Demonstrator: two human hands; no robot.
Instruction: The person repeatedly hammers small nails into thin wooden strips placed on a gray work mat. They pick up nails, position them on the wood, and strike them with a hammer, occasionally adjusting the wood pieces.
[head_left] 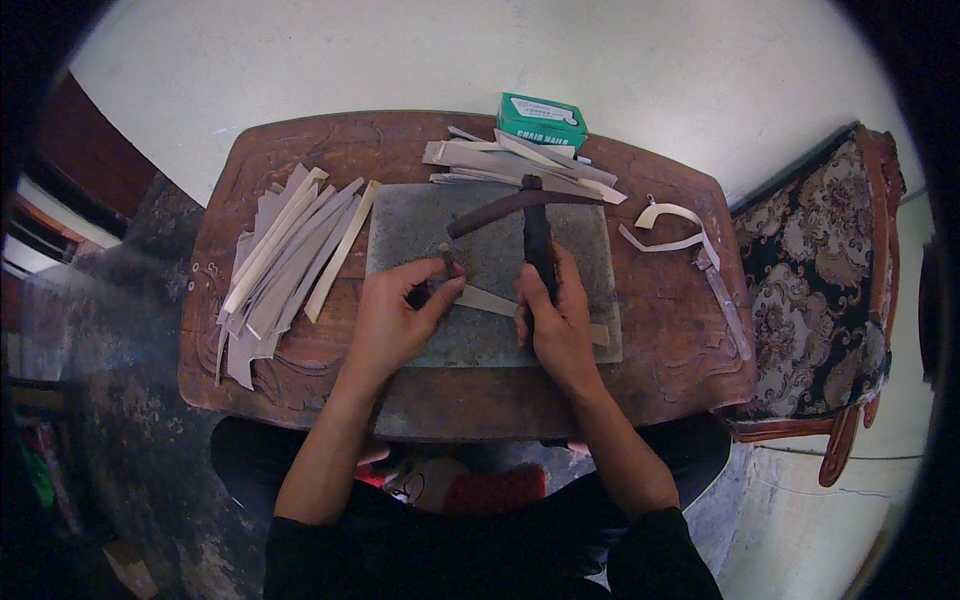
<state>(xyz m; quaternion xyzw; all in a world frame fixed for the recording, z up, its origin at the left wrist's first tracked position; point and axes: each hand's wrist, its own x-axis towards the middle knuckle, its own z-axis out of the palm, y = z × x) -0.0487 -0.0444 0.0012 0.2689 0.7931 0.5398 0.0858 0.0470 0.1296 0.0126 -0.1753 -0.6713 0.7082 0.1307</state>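
My left hand is closed around a short, upright metal punch, its round top showing above the fingers. The punch stands over the left end of a pale flat strip; whether its tip touches the strip is hidden by my fingers. My right hand grips a hammer by its dark handle. The hammer's curved, rusty head is up beyond the hand, to the right of the punch. Beneath both hands lies a grey stone slab, with the strip slanting across it and partly covered by my right hand.
The slab rests on a carved wooden table. Piles of grey and cream strips lie at left and at the back, near a green box. A buckled strap lies at right, beside a floral-upholstered chair.
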